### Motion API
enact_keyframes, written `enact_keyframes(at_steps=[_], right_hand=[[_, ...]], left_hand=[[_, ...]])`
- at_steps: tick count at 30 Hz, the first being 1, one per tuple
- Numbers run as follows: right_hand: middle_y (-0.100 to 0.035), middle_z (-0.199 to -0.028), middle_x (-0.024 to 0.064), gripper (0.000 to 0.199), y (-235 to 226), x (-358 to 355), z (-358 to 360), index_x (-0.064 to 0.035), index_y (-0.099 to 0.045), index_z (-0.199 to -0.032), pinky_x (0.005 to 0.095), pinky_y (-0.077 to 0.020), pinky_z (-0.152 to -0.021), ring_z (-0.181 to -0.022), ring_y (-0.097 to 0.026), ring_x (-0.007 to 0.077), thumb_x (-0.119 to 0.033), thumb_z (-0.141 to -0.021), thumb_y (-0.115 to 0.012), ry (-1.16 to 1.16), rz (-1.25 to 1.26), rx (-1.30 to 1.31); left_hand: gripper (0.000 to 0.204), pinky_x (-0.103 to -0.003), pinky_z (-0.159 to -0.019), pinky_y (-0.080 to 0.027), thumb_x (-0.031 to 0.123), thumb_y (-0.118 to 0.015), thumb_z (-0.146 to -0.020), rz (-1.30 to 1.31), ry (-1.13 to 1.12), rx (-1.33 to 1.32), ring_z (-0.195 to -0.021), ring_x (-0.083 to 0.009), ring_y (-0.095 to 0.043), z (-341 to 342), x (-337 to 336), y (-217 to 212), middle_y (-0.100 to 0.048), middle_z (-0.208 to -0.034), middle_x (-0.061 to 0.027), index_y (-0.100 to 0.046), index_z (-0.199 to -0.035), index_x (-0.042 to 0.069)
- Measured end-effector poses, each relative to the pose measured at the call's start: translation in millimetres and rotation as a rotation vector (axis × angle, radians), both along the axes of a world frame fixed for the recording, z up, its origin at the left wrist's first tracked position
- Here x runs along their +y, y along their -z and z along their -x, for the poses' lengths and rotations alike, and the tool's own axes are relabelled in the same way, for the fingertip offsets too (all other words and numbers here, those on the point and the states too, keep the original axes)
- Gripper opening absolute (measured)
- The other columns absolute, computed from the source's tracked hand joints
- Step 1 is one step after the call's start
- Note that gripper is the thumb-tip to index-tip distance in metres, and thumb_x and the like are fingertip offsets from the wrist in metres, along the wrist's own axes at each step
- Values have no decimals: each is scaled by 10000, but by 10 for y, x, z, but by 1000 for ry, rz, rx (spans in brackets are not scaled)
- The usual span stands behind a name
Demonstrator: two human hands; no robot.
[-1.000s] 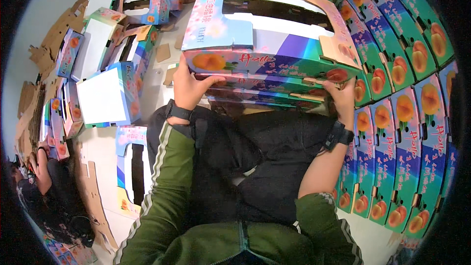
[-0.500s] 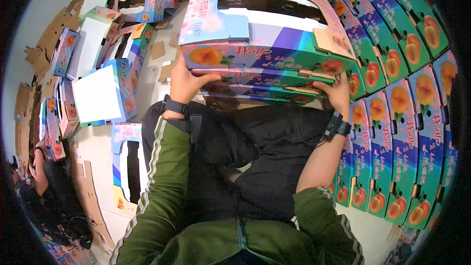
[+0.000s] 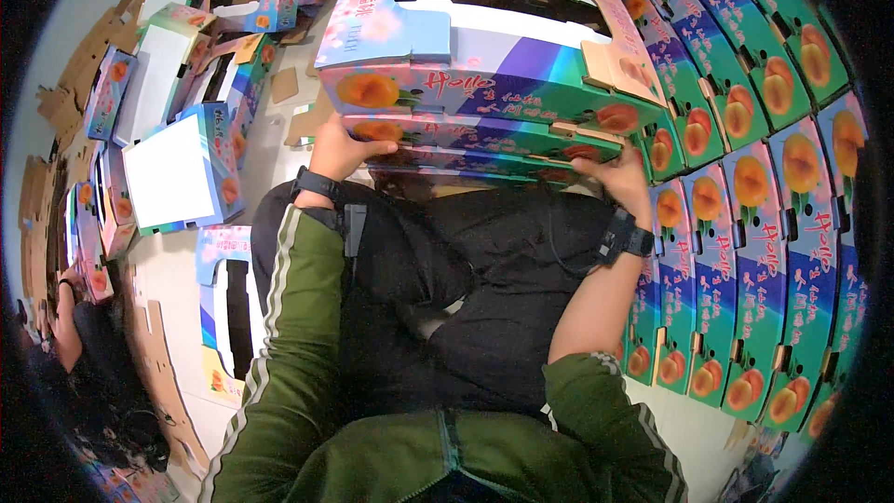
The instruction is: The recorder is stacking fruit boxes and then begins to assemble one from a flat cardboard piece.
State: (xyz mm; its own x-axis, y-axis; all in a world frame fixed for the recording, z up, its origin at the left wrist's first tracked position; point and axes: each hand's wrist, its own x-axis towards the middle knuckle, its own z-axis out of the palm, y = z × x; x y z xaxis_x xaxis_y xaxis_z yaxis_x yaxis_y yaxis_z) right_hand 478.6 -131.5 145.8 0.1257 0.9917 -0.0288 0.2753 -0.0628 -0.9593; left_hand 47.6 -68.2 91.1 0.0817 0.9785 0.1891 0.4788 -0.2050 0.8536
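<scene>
A stack of flat-lying printed cardboard fruit boxes stands in front of my crossed legs. The top box [image 3: 503, 84] has a long cut-out in its upper face and pictures of peaches along its blue, pink and green side. Just under it lies a second box [image 3: 466, 132], with more box edges below. My left hand [image 3: 337, 151] grips the stack's left end at the second box, thumb along the front and fingers hidden behind. At the right end my right hand [image 3: 618, 177] holds on likewise, thumb on the front and fingers round the corner.
A tall wall of matching boxes [image 3: 740, 242] rises close on my right. Several half-folded boxes [image 3: 182, 168] lie to the left, along with an open box [image 3: 223, 317] beside my knee. Brown cardboard sheets [image 3: 163, 354] and another person's arm [image 3: 67, 326] are at far left.
The whole view has shifted slightly left and up. Slightly more of the second box's front shows beneath the top box. Both hands keep their places at the stack's ends, slightly lower against it.
</scene>
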Motion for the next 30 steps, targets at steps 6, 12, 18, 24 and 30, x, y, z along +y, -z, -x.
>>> enact_keyframes(at_steps=[6, 12, 18, 24, 30], right_hand=[[-694, -1129, 120, 675, 132, 81, 17, 56, -600, -1201, 345, -475, -911, -1047, -643, 251, -324, -702, -849, -134, 553, -639], [-720, -994, 167, 568, 573, 294, -315, 6, -700, -1036, 366, -526, -812, -913, -698, 263, -430, -698, -836, -59, 406, -687], [-717, -898, 190, 599, 729, 392, -465, -15, -723, -982, 388, -523, -764, -855, -706, 276, -526, -684, -817, -110, 433, -555], [-664, -687, 58, 353, 284, 180, -162, 36, -683, -856, 309, -434, -521, -581, -592, 128, -278, -772, -822, -85, 359, -704], [-719, -871, 161, 551, 571, 246, -335, -27, -719, -960, 384, -534, -744, -786, -695, 295, -509, -704, -795, -96, 343, -702]], left_hand=[[750, -385, -828, -541, 105, -915, -494, 256, -14, 275, -964, -313, -680, 44, -9, 220, -704, -1040, -145, -576, -1159, 30], [825, -409, -838, -541, 52, -897, -491, 114, -84, 375, -1011, -347, -654, 163, 112, 532, -692, -1034, -162, -505, -1216, 47], [703, -423, -815, -546, 82, -876, -532, 24, -69, 372, -954, -381, -661, 112, 25, 415, -692, -982, -196, -576, -1167, 58], [456, -431, -791, -555, 211, -844, -585, 20, -108, 520, -887, -358, -676, 41, 22, 385, -706, -923, -167, -715, -1015, 125], [445, -430, -791, -551, 196, -857, -586, 104, -119, 475, -877, -358, -677, 101, -2, 339, -708, -900, -169, -713, -993, 85]])
